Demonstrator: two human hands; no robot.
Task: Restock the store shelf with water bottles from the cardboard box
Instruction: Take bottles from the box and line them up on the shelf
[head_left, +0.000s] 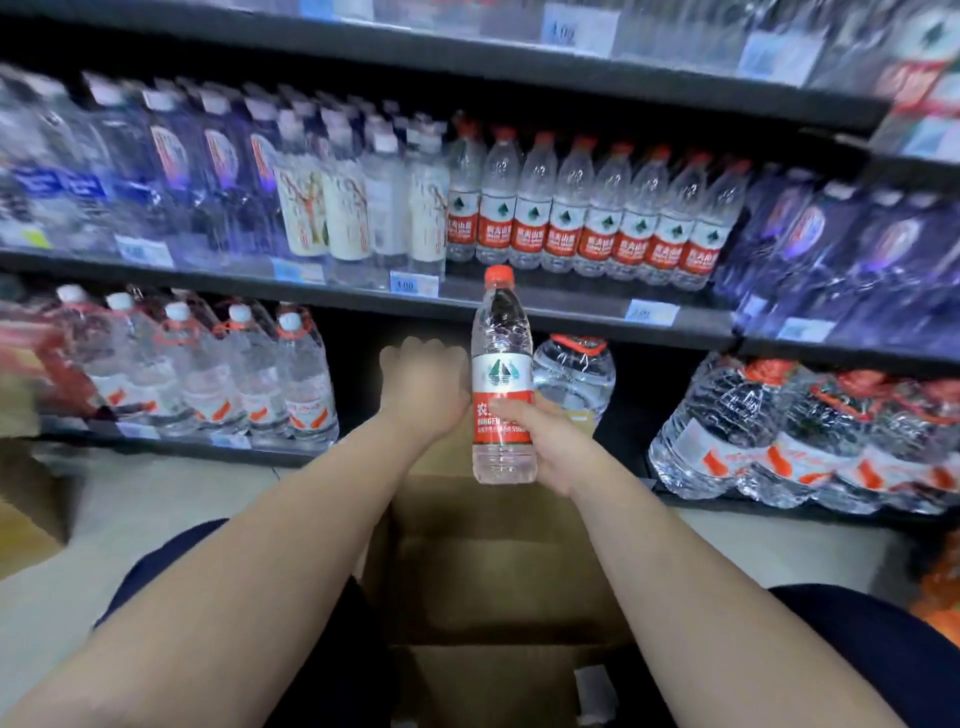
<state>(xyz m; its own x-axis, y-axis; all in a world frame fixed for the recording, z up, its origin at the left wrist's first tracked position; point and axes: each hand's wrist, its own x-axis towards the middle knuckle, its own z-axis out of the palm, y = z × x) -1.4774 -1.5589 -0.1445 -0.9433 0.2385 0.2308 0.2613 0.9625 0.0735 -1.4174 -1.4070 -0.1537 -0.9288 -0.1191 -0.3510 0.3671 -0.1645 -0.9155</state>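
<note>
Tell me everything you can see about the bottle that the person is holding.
The held bottle is clear plastic, full of water, with a red cap and a red and white label with a green mountain mark. It stands upright in the air, above the open cardboard box, in front of the shelf edge. The right hand wraps its lower label; the left hand touches its left side.

Shop: price-tagged shelves (519, 306) of bottled water (597, 218)

1. My left hand (423, 387) has its fingers curled out of sight; I can't tell whether they touch the water bottle (503, 379).
2. My arms hide much of the cardboard box (498, 566).
3. The price tags (414, 284) are too blurred to read.
4. The far-left bottles (62, 171) smear into blur.
</note>
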